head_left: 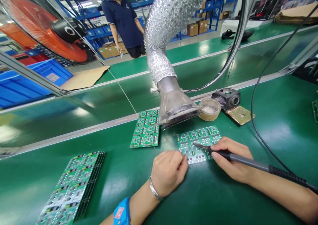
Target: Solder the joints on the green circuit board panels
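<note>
A green circuit board (pixel 203 136) lies on the bench between my hands. My right hand (pixel 231 157) is closed around a soldering iron (pixel 250 162), whose tip touches or hovers just over the board's middle. At the board's left front edge my left hand (pixel 170 172) is curled shut, its fingertips mostly hidden. A thin solder wire (pixel 128 97) runs down from the upper left to this hand, and its end is hard to see. Further left lie another circuit board (pixel 145 129) and a stack of circuit boards (pixel 72 182).
A fume extraction hood (pixel 174 102) on a silver duct hangs just behind the board. Behind it stand a round pot (pixel 210 110) and a soldering iron stand (pixel 228 99). The iron's cable (pixel 258 129) loops at right. A fan (pixel 49 29) and a person (pixel 124 23) are beyond.
</note>
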Tool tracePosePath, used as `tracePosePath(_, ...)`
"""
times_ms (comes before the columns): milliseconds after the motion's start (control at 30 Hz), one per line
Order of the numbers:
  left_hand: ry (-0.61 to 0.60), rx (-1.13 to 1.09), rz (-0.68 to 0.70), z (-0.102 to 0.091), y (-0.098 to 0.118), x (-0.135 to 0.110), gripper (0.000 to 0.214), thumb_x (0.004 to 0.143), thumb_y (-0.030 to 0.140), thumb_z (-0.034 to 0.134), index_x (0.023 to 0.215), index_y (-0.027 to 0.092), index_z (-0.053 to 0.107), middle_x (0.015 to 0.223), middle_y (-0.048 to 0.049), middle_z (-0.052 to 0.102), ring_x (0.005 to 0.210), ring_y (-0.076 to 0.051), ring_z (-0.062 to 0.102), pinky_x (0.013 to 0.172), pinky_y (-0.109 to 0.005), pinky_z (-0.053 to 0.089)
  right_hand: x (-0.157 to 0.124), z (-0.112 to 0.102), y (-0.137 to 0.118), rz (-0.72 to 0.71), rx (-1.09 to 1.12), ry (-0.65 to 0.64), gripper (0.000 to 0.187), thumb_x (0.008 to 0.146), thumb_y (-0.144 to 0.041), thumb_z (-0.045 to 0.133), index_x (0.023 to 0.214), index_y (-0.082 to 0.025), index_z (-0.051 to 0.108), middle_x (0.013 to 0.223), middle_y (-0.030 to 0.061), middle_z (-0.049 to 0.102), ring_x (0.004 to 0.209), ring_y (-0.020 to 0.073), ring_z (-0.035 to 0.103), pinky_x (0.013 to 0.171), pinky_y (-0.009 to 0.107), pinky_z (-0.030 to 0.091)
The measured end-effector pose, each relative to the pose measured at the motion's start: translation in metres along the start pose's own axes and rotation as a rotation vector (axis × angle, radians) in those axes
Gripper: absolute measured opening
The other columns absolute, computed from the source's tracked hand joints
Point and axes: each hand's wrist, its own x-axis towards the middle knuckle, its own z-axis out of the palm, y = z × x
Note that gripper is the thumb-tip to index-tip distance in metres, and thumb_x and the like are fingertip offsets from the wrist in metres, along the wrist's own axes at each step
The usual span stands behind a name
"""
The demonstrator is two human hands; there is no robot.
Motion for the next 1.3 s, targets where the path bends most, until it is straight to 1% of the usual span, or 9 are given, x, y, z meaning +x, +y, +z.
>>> tracePosePath(167, -0.027, -0.004, 0.011, 0.0017, -0.0013, -0.0006, 0.023, 0.082, 0.017, 0.054, 0.061, 0.019, 0.047, 0.050, 0.0057, 0.043, 0.046, -0.007, 0.040, 0.049, -0.021, 0.033, -0.0013, 0.0003, 0.0002, 0.013, 0.025, 0.003, 0.013, 0.079, -0.012, 0.060, 0.088, -0.020, 0.061, 0.071, 0.0013, 0.063, 0.060, 0.0133, 0.058, 0.055, 0.027, 0.048)
tracePosePath(333, 0.001, -0.012, -0.001, 0.0008, 0.0001, 0.0003, 0.023, 0.081, 0.016, 0.057, 0.060, 0.018, 0.047, 0.049, 0.0059, 0.043, 0.045, -0.007, 0.041, 0.049, -0.022, 0.033, -0.0022, -0.0026, 0.0009, 0.025, 0.024, 0.041, 0.012, 0.079, -0.012, 0.059, 0.087, -0.021, 0.061, 0.068, 0.0003, 0.060, 0.058, 0.0128, 0.056, 0.052, 0.026, 0.045)
tracePosePath(567, 0.010, -0.009, 0.010, 0.0007, 0.0027, 0.0034, 0.025, 0.082, 0.016, 0.055, 0.059, 0.019, 0.046, 0.048, 0.0062, 0.042, 0.045, -0.007, 0.039, 0.048, -0.021, 0.033, -0.0024, -0.0039, 0.0014, 0.046, 0.027, 0.028, 0.012, 0.079, -0.012, 0.058, 0.087, -0.020, 0.059, 0.068, -0.0005, 0.057, 0.057, 0.0120, 0.054, 0.051, 0.025, 0.043)
tracePosePath(900, -0.003, 0.004, 0.025, 0.0033, 0.0012, 0.0020, 0.024, 0.082, 0.015, 0.056, 0.060, 0.019, 0.045, 0.050, 0.0060, 0.042, 0.046, -0.008, 0.039, 0.049, -0.022, 0.032, -0.0034, 0.0000, 0.0029, 0.044, 0.055, -0.033, 0.016, 0.078, -0.008, 0.060, 0.090, -0.020, 0.058, 0.072, -0.0005, 0.059, 0.062, 0.0102, 0.054, 0.056, 0.024, 0.044)
tracePosePath(1033, -0.011, -0.001, 0.021, 0.0041, 0.0011, 0.0029, 0.024, 0.081, 0.016, 0.056, 0.060, 0.018, 0.046, 0.050, 0.0061, 0.042, 0.046, -0.008, 0.040, 0.049, -0.022, 0.033, -0.0045, -0.0008, 0.0029, 0.038, 0.068, -0.031, 0.017, 0.079, -0.008, 0.059, 0.090, -0.020, 0.058, 0.073, -0.0002, 0.058, 0.064, 0.0103, 0.054, 0.057, 0.024, 0.044)
tracePosePath(1200, -0.008, -0.005, 0.018, 0.0063, 0.0024, 0.0026, 0.023, 0.081, 0.016, 0.056, 0.060, 0.019, 0.047, 0.050, 0.0060, 0.043, 0.047, -0.008, 0.041, 0.050, -0.022, 0.034, -0.0074, -0.0050, 0.0052, 0.062, 0.069, -0.004, 0.015, 0.080, -0.008, 0.058, 0.089, -0.019, 0.057, 0.072, -0.0002, 0.056, 0.063, 0.0106, 0.052, 0.056, 0.025, 0.042)
tracePosePath(1300, -0.029, 0.003, 0.019, 0.0082, 0.0028, 0.0019, 0.022, 0.082, 0.017, 0.056, 0.062, 0.019, 0.048, 0.051, 0.0057, 0.045, 0.047, -0.008, 0.042, 0.051, -0.022, 0.035, -0.0073, -0.0062, 0.0052, 0.075, 0.062, 0.000, 0.014, 0.080, -0.008, 0.057, 0.088, -0.020, 0.057, 0.071, -0.0001, 0.055, 0.062, 0.0109, 0.051, 0.055, 0.026, 0.041)
